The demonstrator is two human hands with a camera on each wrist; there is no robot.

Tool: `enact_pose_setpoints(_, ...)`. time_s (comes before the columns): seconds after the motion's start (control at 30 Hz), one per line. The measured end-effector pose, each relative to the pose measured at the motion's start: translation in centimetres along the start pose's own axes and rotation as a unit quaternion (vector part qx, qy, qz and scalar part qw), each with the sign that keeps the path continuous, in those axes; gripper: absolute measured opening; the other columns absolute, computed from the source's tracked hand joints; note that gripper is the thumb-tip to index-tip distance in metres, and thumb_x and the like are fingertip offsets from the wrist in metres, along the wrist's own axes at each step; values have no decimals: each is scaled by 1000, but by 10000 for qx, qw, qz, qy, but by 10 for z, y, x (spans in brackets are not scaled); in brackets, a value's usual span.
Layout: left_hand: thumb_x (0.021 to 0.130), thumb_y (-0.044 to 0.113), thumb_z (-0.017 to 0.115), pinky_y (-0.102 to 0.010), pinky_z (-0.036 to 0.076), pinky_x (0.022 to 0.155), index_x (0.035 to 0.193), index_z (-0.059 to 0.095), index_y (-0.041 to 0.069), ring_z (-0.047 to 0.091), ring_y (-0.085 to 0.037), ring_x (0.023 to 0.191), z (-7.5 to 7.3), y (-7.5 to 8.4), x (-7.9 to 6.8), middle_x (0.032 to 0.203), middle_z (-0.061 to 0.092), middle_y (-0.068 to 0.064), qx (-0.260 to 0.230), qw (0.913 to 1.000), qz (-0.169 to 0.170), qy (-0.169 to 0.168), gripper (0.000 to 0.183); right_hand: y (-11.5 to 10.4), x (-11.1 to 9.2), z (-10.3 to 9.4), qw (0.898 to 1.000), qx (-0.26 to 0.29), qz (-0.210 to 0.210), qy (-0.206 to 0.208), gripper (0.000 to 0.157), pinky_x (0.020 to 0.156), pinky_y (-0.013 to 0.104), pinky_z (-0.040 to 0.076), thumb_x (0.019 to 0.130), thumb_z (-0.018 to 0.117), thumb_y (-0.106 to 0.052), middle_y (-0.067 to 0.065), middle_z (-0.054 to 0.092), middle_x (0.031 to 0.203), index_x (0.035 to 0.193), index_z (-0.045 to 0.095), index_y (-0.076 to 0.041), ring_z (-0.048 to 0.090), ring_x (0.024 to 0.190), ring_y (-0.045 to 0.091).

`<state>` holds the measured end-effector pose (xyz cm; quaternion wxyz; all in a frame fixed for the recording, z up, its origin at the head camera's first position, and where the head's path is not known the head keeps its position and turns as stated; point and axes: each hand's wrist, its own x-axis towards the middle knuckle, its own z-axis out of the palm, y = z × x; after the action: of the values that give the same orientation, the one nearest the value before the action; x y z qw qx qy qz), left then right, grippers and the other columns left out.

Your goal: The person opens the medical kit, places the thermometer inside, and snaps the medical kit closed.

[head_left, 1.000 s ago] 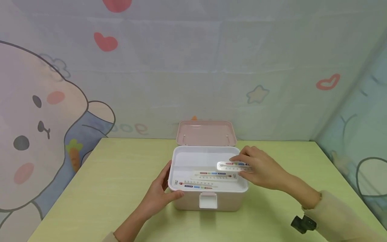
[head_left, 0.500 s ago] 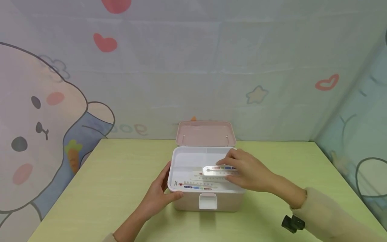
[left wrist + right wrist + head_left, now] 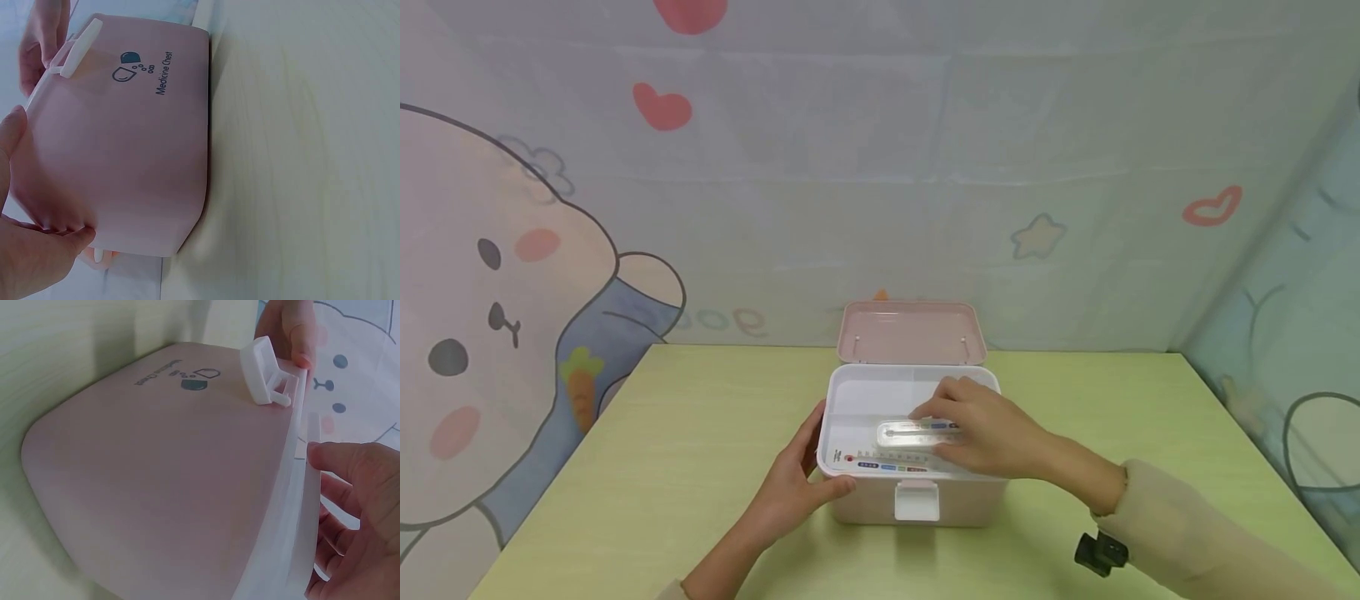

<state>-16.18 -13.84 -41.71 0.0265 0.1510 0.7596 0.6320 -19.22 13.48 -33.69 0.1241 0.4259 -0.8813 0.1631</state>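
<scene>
A pink medicine chest stands with its lid tipped back. In its white tray a flat thermometer with printed coloured labels lies along the front. My left hand grips the chest's left front corner, thumb on the front face and fingers along the side. Between thumb and fingers, my right hand holds another flat thermometer over the tray; its right end is hidden by the hand. In the right wrist view this thermometer shows edge-on above the tray rim.
A white latch hangs from the chest's front. The chest stands on a pale yellow-green table. Behind it hangs a printed cloth backdrop. A small black camera sits at the right sleeve.
My right hand has moved left and slightly nearer with its thermometer, which now covers the thermometer seen lying mid-tray before. My left hand has stayed on the chest.
</scene>
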Motion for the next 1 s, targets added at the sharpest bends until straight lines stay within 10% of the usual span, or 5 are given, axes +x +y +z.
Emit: enact_pose_setpoints(1.0, 72, 11, 79, -37, 30, 108, 148, 14, 23, 37, -20, 131, 3, 1, 0, 146, 33, -2, 76, 10000, 39, -50, 101, -22, 21, 11, 9984, 58, -175, -538, 33, 68, 20, 43, 76, 74, -27, -6, 55, 91, 107, 67, -20, 46, 79, 8)
